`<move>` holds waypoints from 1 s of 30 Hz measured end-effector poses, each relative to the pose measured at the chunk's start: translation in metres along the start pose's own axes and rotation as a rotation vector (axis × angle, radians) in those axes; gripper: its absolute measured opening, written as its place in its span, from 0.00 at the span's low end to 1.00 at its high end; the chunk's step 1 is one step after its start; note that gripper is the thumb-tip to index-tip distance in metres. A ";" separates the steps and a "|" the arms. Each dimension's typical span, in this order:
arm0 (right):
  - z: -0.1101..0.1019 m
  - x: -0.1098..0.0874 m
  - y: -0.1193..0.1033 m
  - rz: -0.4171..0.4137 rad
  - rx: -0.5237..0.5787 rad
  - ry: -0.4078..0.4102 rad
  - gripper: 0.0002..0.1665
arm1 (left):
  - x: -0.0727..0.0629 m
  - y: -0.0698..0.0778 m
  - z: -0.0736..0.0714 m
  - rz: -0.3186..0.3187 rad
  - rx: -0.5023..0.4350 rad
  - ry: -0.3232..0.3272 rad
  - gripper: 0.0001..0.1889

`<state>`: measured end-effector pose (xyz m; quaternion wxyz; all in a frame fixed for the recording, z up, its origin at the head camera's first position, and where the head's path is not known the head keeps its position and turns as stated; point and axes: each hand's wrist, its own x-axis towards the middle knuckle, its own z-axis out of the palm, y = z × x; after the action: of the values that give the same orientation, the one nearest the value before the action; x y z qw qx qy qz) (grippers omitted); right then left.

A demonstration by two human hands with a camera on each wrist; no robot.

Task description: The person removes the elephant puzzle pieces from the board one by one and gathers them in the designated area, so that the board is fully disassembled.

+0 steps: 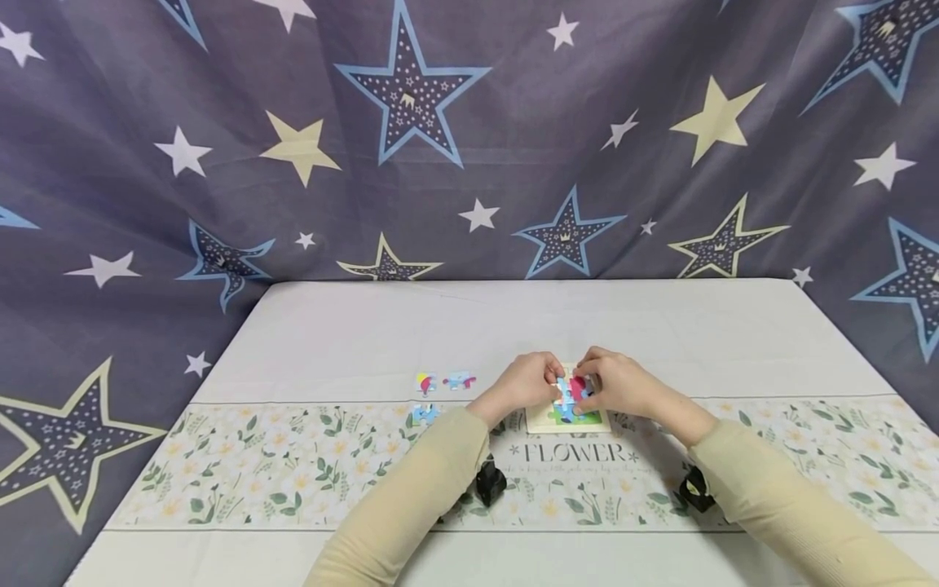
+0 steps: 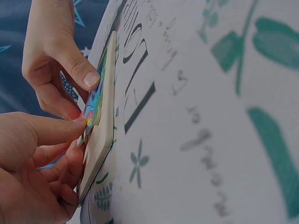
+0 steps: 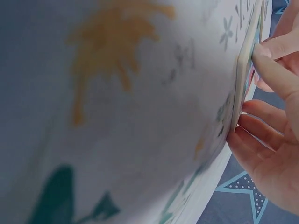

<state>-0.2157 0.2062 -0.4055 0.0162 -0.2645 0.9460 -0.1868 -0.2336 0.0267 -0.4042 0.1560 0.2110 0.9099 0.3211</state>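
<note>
Puzzle board (image 1: 540,423): between your hands, near edge running left-right; long axis unclear.
Right hand (image 1: 622,385): thumb on the picture, fingertips against the rim.
Left hand (image 1: 522,381): pinching a piece (image 2: 80,139).
Loose pieces (image 1: 459,381): left of your hands.

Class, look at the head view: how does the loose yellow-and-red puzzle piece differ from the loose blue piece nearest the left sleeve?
Colour: the yellow-and-red piece shows bright warm patches, while the blue piece is mostly blue.
Place: the yellow-and-red piece lies on plain white cloth; the blue piece lies on the flowered band.
Shared: both lie apart from the puzzle board, held by neither hand.
</note>
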 end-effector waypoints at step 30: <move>0.000 -0.001 -0.001 0.019 0.010 -0.003 0.32 | -0.003 -0.013 -0.012 0.079 -0.151 0.050 0.06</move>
<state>-0.2139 0.2056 -0.4055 0.0205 -0.2556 0.9475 -0.1912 -0.2393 0.0100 -0.4032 0.1360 0.2265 0.8776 0.4001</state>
